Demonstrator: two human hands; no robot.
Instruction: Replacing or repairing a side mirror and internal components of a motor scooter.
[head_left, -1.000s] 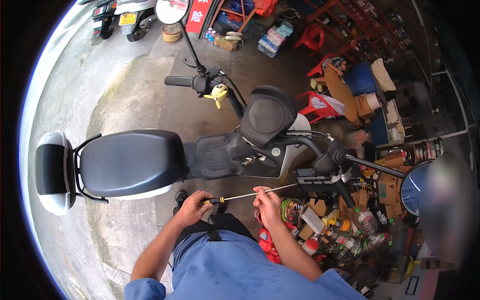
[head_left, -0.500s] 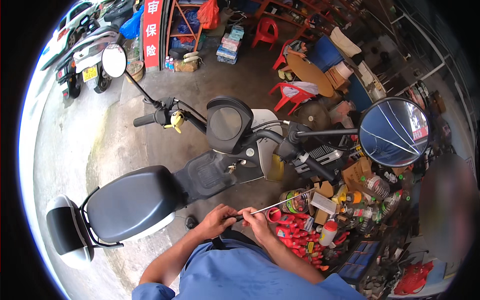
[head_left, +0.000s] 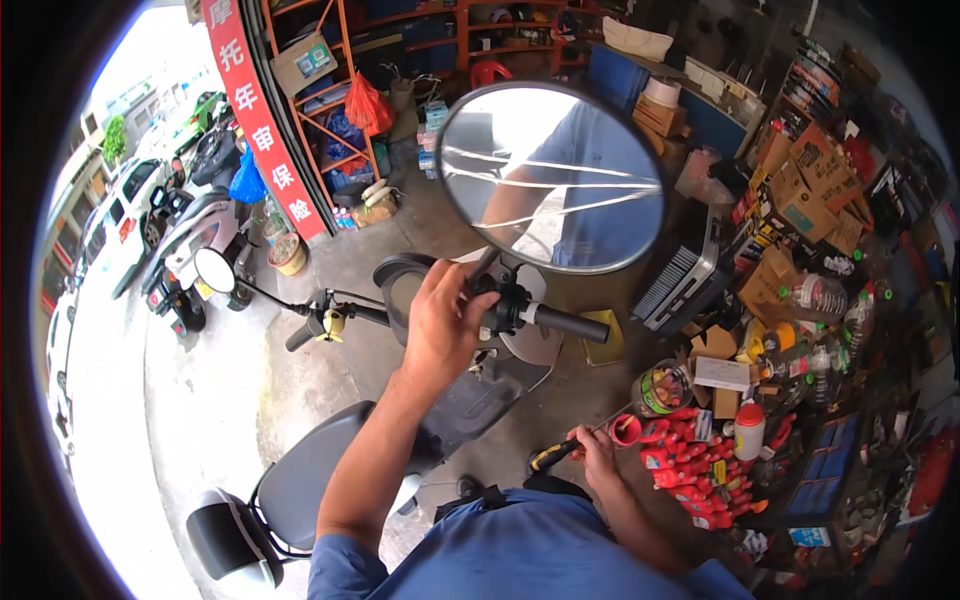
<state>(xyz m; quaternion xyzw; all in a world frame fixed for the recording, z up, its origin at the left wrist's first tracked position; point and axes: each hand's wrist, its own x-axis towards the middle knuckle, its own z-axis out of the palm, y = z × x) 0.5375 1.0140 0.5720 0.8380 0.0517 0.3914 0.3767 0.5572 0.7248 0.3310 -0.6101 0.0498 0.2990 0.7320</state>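
Screwdriver (head_left: 550, 457): at 5 o'clock from the middle of the view.
Right hand (head_left: 597, 452): holds the screwdriver by itself; before, both hands held it.
Left hand (head_left: 442, 318): has let go of it and now grips the mirror stem (head_left: 486, 264).
Mirror (head_left: 550, 180): big, round, at 1 o'clock.
Seat (head_left: 318, 470): black, at 7 o'clock.
Red bottles (head_left: 695, 472): piled at 4 o'clock.
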